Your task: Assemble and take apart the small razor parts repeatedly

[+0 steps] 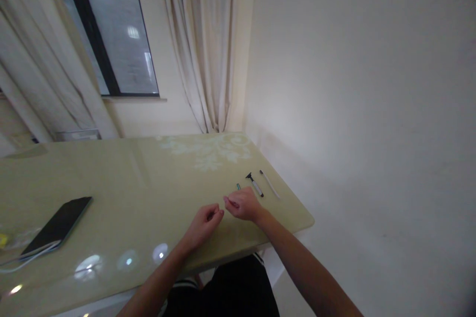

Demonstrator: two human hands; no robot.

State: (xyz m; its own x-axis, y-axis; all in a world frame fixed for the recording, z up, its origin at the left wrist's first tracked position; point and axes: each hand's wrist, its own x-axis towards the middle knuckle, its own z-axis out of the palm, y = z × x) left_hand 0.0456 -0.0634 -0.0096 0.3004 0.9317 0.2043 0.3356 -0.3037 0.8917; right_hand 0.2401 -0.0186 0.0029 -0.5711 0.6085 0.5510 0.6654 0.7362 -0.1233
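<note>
My left hand [204, 223] rests on the table as a loose fist, with no object showing in it. Just to its right is my right hand [243, 204], also curled closed, its fingers bent inward and no object visible between them. A small gap separates the two fists. Right beyond my right hand lies a razor [256, 187] with a black head and grey handle. Farther right is a toothbrush [269, 184] with a white handle and dark head. The teal tip of a thin item [238, 186] pokes out behind my right hand; the remainder is hidden.
The glossy table [130, 183] ends at the wall [353, 109] on the right. A dark tablet [57, 225] with a white cable [29, 262] lies at the left, near a yellow item [3, 240]. Curtains [204, 49] hang beside the window [119, 25].
</note>
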